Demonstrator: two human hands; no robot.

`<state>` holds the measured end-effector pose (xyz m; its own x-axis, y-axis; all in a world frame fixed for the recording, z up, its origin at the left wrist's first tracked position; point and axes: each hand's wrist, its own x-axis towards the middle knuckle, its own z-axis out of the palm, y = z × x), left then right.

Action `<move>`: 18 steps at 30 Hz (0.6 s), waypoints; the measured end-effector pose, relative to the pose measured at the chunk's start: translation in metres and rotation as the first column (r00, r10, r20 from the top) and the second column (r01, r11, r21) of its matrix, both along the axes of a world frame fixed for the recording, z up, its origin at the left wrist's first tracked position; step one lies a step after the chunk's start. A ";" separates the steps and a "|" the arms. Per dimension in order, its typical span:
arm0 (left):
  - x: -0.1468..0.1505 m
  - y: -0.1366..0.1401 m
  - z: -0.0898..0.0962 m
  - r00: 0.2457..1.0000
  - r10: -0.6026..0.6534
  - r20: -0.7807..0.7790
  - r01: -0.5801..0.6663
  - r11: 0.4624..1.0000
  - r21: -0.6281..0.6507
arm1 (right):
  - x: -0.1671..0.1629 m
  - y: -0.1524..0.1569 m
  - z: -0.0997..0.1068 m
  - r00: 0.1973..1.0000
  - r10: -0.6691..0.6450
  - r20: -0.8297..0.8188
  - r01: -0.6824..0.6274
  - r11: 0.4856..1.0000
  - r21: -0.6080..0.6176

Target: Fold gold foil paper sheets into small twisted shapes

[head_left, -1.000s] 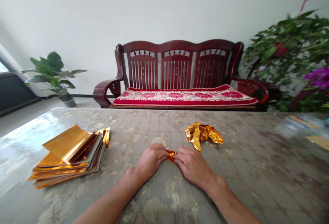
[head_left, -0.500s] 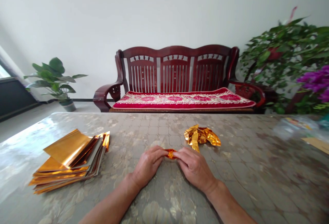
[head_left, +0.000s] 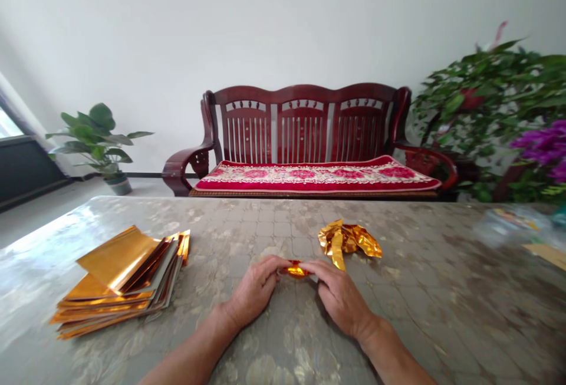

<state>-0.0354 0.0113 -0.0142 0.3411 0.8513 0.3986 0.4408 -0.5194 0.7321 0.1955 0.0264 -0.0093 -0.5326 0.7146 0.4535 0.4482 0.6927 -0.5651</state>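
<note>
A small folded piece of shiny gold foil paper (head_left: 296, 270) lies between my hands at the middle of the table. My left hand (head_left: 259, 283) grips its left end, fingers closed. On the right end are the bent fingers of my right hand (head_left: 342, 293), also closed on the foil. My thumbs are partly hidden under the fingers. Just beyond my right hand rests a crumpled gold foil strip (head_left: 349, 239). To the left sits an uneven stack of gold foil sheets (head_left: 117, 285), some with grey backs showing.
The table (head_left: 247, 226) has a patterned, glossy cover. At its right edge lie a clear plastic bag (head_left: 508, 223) and a piece of cardboard (head_left: 546, 253). Behind stands a wooden bench (head_left: 303, 122) with a red cushion, between a potted plant (head_left: 97, 143) and leafy plants (head_left: 490, 96).
The foil piece now shows a wider, brighter face between my fingers, and my right hand's fingers have shifted slightly over it. The whole view has dropped a little.
</note>
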 end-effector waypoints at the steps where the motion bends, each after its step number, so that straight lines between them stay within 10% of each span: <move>1: -0.001 0.000 -0.001 1.000 0.008 0.008 -0.008 1.000 -0.009 | 0.001 0.000 0.000 1.000 0.006 -0.003 -0.007 1.000 -0.019; 18: -0.001 0.002 -0.006 0.988 0.152 0.013 -0.150 0.985 -0.090 | 0.001 0.003 0.002 0.990 -0.010 -0.142 -0.011 0.989 -0.146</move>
<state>-0.0366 0.0128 -0.0199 0.1985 0.9248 0.3247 0.4945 -0.3805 0.7815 0.1961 0.0290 -0.0077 -0.4709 0.7784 0.4152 0.3559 0.5983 -0.7179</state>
